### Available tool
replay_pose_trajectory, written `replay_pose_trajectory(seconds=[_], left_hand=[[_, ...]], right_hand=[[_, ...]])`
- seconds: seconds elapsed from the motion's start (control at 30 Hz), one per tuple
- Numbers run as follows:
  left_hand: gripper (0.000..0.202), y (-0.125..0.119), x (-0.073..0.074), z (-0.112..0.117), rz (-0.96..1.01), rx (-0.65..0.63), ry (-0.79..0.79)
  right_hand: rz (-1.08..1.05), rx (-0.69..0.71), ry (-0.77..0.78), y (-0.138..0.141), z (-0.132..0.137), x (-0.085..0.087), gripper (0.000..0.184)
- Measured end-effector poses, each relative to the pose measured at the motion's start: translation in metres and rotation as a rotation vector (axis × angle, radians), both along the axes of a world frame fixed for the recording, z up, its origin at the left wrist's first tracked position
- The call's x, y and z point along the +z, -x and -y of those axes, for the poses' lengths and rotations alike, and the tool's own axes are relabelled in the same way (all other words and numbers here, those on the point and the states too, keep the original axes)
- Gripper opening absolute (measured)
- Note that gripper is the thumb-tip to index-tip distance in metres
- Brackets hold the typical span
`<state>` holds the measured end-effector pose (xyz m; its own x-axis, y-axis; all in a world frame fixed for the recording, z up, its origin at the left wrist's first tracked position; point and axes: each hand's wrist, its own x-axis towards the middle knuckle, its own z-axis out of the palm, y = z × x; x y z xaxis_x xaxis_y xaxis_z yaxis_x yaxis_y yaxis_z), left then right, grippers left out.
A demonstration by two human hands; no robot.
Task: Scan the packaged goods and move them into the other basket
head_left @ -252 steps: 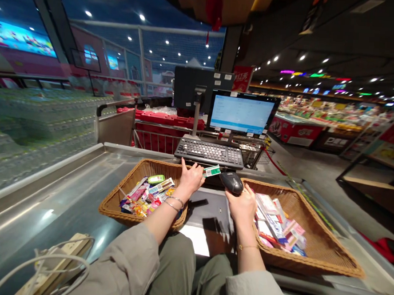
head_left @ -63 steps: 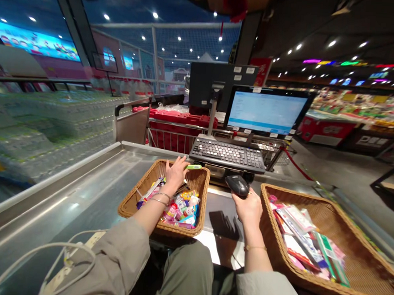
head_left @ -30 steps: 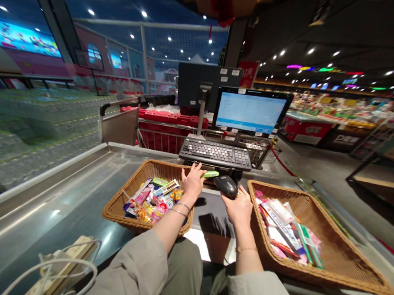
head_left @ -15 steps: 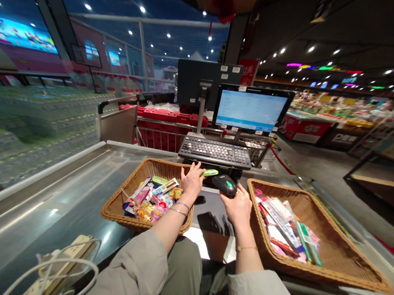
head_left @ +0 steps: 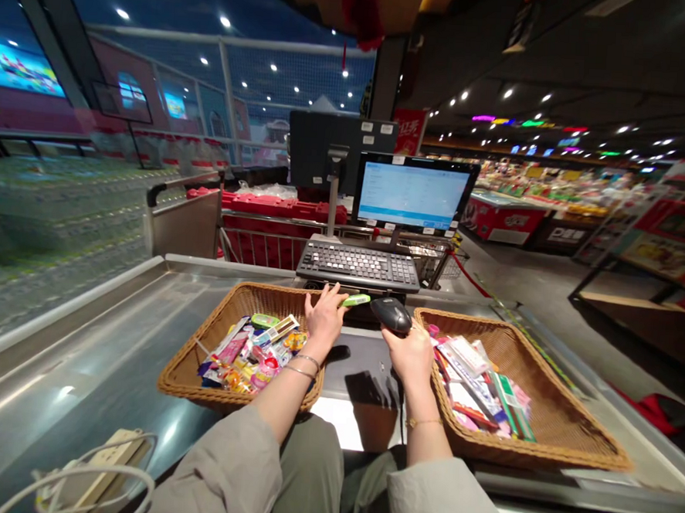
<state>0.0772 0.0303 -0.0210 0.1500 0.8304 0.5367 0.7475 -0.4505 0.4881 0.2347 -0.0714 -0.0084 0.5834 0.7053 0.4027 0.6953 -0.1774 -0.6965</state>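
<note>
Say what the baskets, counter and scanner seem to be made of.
Left basket and right basket: matte-to-satin brown weave with braided rims, either wicker or plastic imitation. Counter: metal, probably stainless steel, given its grey sheen and bright reflections. Scanner: likely hard plastic, a smooth black shell with soft highlights.

I hold a packet point(head_left: 357, 300) left of the scanner point(head_left: 391, 315), between left basket point(head_left: 186, 391) and right basket point(head_left: 567, 429), goods point(head_left: 237, 352) in both, keyboard point(head_left: 358, 265) behind, screen point(head_left: 414, 195) behind that, power strip point(head_left: 110, 459) near left.
</note>
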Motion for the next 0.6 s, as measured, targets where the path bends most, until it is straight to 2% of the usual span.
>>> replay_pose_trajectory(seconds=[0.3,0.6], left_hand=[[0.021,-0.024,0.019,0.013,0.011,-0.071,-0.001],[0.018,-0.062,0.025,0.027,0.033,-0.148,0.010]], right_hand=[[-0.032,-0.136,0.014,-0.022,0.021,0.019,0.043],[-0.095,-0.298,0.039,-0.052,0.040,0.037,0.045]])
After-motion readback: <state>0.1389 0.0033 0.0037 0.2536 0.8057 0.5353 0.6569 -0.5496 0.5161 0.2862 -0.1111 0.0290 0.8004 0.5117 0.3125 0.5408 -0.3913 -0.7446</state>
